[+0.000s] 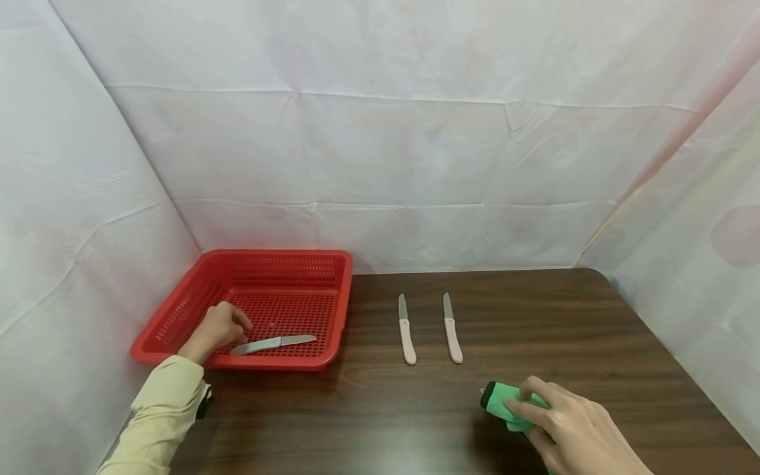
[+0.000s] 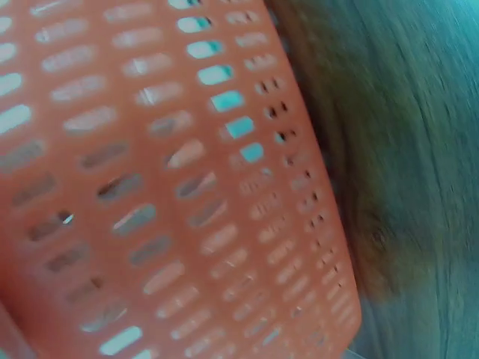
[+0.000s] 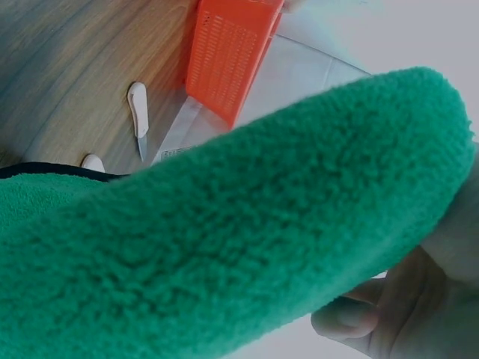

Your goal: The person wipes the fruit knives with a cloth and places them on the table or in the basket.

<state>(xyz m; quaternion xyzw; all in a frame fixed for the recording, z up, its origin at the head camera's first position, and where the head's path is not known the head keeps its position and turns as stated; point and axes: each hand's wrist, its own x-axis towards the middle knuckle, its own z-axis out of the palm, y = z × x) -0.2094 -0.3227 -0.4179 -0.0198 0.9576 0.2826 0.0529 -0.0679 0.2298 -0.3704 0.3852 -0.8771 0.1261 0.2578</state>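
In the head view, a knife (image 1: 270, 344) with a pale green handle lies in the red plastic basket (image 1: 343, 316), near its front wall. My left hand (image 1: 218, 328) reaches over the front left rim, fingers loosely bent just above the knife's handle. The left wrist view shows only the basket's slotted wall (image 2: 172, 254), with pale green showing through some slots; the fingers are hidden there. My right hand (image 1: 578, 422) grips a folded green fluffy cloth (image 1: 505, 404) with black edging at the front right. This cloth (image 3: 247, 217) fills much of the right wrist view.
Two knives with pale pink handles, a left one (image 1: 406, 336) and a right one (image 1: 452, 333), lie side by side on the dark wooden table (image 1: 534, 316), blades pointing away. White sheeting (image 1: 415, 145) hangs behind the table and along both sides.
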